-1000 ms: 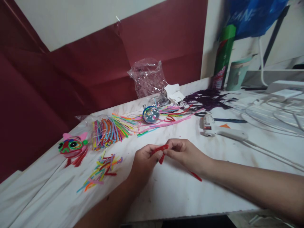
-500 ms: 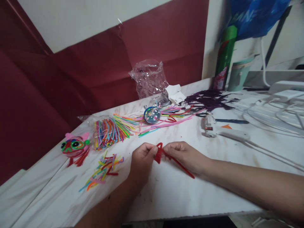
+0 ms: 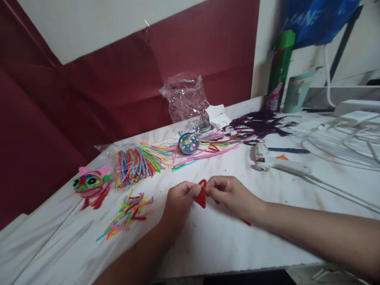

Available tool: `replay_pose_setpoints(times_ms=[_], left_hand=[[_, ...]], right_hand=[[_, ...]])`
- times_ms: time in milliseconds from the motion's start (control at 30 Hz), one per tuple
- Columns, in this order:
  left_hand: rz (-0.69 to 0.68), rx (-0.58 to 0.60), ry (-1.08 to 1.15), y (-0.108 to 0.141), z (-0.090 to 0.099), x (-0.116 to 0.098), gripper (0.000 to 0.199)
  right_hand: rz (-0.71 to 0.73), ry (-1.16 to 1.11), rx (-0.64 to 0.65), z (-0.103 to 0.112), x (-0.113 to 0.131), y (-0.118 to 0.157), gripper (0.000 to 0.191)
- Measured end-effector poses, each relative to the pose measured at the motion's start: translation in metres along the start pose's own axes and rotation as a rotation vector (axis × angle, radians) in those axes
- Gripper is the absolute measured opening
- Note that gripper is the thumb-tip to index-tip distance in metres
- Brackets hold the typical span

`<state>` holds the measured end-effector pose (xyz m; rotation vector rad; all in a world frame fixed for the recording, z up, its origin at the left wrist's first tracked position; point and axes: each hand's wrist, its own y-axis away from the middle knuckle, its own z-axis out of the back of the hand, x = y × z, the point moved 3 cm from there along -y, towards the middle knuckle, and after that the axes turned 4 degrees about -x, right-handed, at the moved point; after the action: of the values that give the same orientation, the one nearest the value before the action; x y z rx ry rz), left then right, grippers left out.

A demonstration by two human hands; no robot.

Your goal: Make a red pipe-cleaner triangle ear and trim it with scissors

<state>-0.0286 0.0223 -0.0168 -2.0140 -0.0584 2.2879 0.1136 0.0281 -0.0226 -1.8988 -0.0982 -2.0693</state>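
Note:
Between my fingertips is a red pipe cleaner (image 3: 201, 199), bent into a small flat triangle with a loop at its top. My left hand (image 3: 181, 200) pinches the left side of this folded part. Closed on its right side, my right hand (image 3: 227, 194) pinches the pipe cleaner near the loop. The loose tail runs behind the right hand, mostly hidden, and its red end shows under the wrist. To the left lies a pile of short cut pipe cleaners (image 3: 126, 217). Farther left stands a pink and red animal figure (image 3: 90, 186) with black eyes.
A plastic bag of colourful pipe cleaners (image 3: 133, 164) lies behind the cut pile. A decorated round ball (image 3: 189, 143) sits among long strands. At the right are a white glue gun (image 3: 261, 157) with its cord, dark purple strands (image 3: 257, 122) and white cables (image 3: 353, 130).
My right hand has turned and shifted slightly, so the pipe cleaner's tail is now mostly behind it. The folded red part has moved a little right and down.

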Motion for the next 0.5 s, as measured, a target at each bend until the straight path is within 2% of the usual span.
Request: replay_pose_setpoints(times_ms=[100, 267, 400, 500], left_hand=[[0.025, 0.016, 0.016, 0.0, -0.001, -0.001, 0.021], [-0.027, 0.035, -0.013, 0.004, -0.001, -0.008, 0.019], [-0.149, 0.061, -0.187, 0.01, -0.003, -0.015, 0.019], [-0.295, 0.025, -0.338, 0.014, -0.004, -0.024, 0.019]], right_hand=[[0.042, 0.02, -0.011, -0.001, 0.0, 0.001, 0.014], [-0.011, -0.01, 0.019, 0.001, 0.003, 0.001, 0.02], [-0.009, -0.052, 0.011, 0.002, 0.006, 0.002, 0.023], [-0.03, -0.068, 0.011, 0.0, 0.007, 0.004, 0.026]])
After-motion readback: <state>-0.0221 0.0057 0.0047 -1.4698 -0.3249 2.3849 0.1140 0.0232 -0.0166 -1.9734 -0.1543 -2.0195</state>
